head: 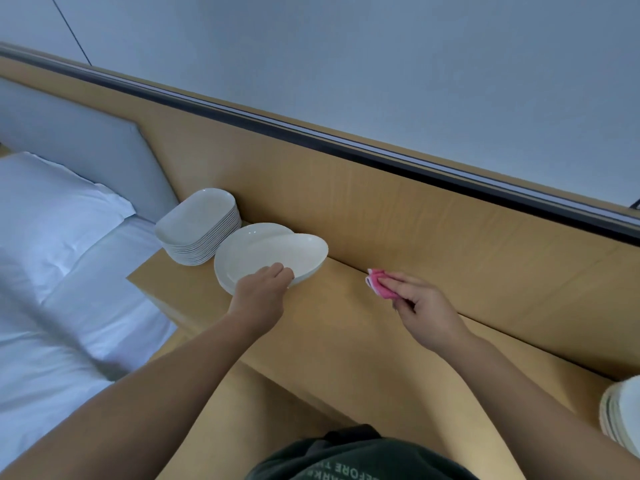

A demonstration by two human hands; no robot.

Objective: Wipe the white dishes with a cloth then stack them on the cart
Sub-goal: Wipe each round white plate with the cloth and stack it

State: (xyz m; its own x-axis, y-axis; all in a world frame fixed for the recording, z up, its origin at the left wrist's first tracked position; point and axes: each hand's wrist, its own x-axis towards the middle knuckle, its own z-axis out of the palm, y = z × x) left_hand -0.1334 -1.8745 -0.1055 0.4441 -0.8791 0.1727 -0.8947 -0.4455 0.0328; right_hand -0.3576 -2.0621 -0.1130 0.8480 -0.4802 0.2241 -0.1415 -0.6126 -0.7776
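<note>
Person at a tan wooden ledge [346, 323] beside a bed, working on the dishes. The left hand [263, 289] reaches forward and pinches the near rim of a shallow white oval dish [277, 252], fingers curled over the lip. This dish lies on a low pile of white plates toward the ledge's left end, its long axis running from the hand out to the right, toward the wooden back panel [415, 220]. The right hand [426, 306] hovers over bare ledge to the right of the dish, thumb and fingers pinching a folded pink cloth [379, 284] that is apart from the dish rim. A taller stack of white oblong dishes [199, 226] stands at the left corner, just behind the pile. Open ledge lies between the hands. A further white stack [623, 414] shows at the right; its support is out of view.
</note>
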